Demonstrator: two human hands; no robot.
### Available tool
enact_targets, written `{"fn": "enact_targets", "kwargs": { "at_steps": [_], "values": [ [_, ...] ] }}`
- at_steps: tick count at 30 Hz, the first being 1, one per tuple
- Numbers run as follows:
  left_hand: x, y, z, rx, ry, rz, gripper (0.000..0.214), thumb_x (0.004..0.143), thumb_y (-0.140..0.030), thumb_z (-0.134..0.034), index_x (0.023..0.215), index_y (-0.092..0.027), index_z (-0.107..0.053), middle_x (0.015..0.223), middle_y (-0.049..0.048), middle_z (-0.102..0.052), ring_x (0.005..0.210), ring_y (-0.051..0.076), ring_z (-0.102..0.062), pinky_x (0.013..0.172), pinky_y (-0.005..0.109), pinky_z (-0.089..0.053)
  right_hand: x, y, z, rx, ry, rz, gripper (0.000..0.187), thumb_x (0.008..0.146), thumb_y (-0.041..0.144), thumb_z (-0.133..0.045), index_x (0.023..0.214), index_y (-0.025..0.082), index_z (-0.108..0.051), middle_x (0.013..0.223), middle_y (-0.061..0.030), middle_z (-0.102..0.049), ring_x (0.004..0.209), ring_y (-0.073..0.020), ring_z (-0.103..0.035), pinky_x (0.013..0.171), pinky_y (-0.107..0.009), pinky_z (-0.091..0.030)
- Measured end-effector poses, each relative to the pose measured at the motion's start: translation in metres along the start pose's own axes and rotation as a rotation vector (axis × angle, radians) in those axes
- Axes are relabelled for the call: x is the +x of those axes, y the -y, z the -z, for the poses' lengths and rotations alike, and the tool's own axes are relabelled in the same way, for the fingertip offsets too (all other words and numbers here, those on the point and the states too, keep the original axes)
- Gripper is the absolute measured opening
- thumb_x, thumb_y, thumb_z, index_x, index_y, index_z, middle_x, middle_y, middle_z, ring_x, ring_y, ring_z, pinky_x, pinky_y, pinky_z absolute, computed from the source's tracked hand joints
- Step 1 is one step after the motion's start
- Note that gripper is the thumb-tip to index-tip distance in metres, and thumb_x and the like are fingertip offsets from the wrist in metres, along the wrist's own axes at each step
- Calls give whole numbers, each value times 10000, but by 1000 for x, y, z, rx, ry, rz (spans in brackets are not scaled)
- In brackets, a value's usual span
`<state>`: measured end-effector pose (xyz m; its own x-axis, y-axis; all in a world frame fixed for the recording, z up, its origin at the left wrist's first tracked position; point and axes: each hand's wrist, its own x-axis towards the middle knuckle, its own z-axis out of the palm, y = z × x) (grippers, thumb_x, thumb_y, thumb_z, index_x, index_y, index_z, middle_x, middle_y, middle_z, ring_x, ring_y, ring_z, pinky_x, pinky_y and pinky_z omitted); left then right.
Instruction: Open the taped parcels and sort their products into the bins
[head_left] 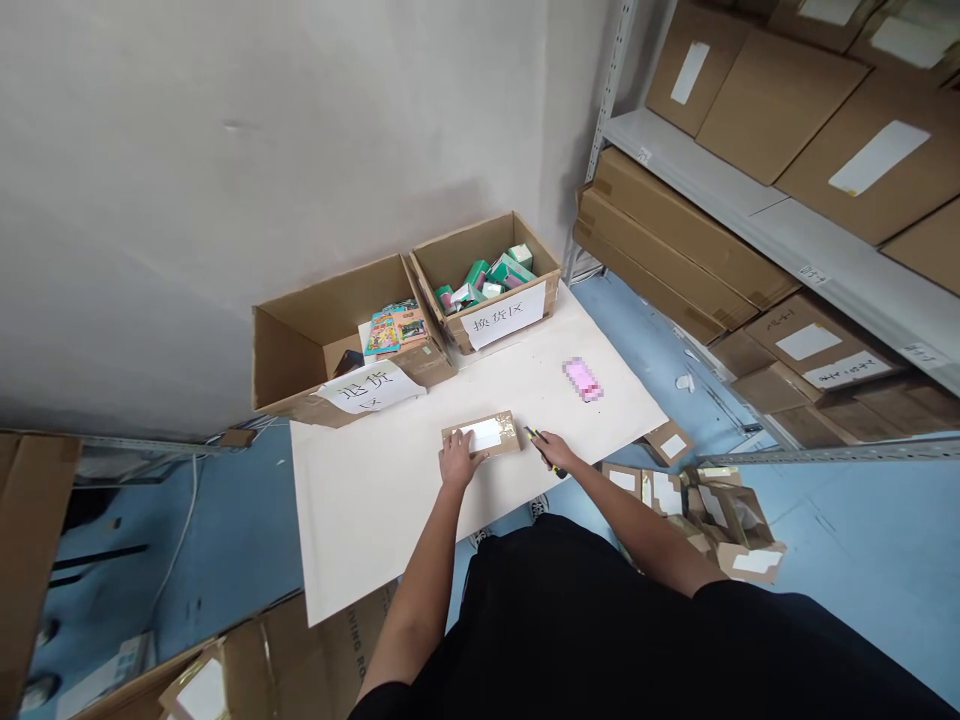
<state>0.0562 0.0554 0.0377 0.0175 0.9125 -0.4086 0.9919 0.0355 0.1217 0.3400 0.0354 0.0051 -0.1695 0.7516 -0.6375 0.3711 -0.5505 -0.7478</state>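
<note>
A small taped cardboard box (504,426) with a white label lies on the white tabletop (360,500). My left hand (457,461) grips its left part, fingers over the top and thumb toward the label. Just off the box's right end, my right hand (555,451) is closed around a black and yellow box cutter (534,434). The cutter's front end points at the box but stays apart from it. Whether its blade is out, I cannot tell.
Two open cartons, one with colourful packets (382,333) and one with green boxes (510,272), stand along the table's back. A blurred pink item (582,380) lies to the right. Opened boxes (739,510) litter the floor; shelving (690,160) holds cartons at right.
</note>
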Motion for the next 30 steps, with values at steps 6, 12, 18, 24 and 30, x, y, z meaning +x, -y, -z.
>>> {"fn": "enact_targets", "kwargs": {
  "at_steps": [6, 12, 18, 24, 30],
  "values": [
    [5, 7, 13, 34, 71, 20, 989, 905, -736, -569, 1687, -233, -230, 1763, 168, -219, 1627, 406, -126, 1252, 565, -265, 20, 24, -62, -91, -240, -91, 441, 944, 598, -686, 1119, 235, -506, 920, -26, -733, 681, -183, -718, 576, -247, -519],
    [-40, 2, -9, -19, 110, 78, 550, 1072, -434, -327, 1516, -181, -530, 1363, 195, -644, 1251, 321, -624, 1075, 472, -460, 77, 96, -63, -406, -382, -82, 403, 993, 519, -647, 1219, 218, -503, 1133, -127, -759, 1078, -278, -734, 795, -305, -513],
    [-22, -17, -1, 48, -1, -162, 579, 909, -107, -545, 1473, -235, -575, 1591, 136, -489, 1452, 275, -480, 1063, 362, -497, 85, 130, -26, -484, -442, 19, 401, 1030, 514, -591, 1266, 208, -485, 1131, -136, -765, 1075, -276, -732, 813, -302, -479],
    [22, -28, 8, 201, 207, -501, 1055, 782, -52, -721, 1674, -375, -260, 1798, 55, -133, 1655, 330, -102, 1242, 491, -346, 21, 27, -24, -476, -284, -41, 518, 925, 619, -688, 1202, 211, -528, 1115, -142, -763, 1032, -313, -745, 746, -313, -487],
    [2, -24, -28, 164, 81, -205, 902, 885, -303, -750, 1672, -343, -309, 1756, 125, -272, 1572, 402, -321, 1148, 544, -457, 33, 16, -34, -381, -375, -108, 548, 881, 652, -713, 1175, 231, -523, 1089, -123, -754, 1031, -308, -743, 726, -314, -502]
  ]
}}
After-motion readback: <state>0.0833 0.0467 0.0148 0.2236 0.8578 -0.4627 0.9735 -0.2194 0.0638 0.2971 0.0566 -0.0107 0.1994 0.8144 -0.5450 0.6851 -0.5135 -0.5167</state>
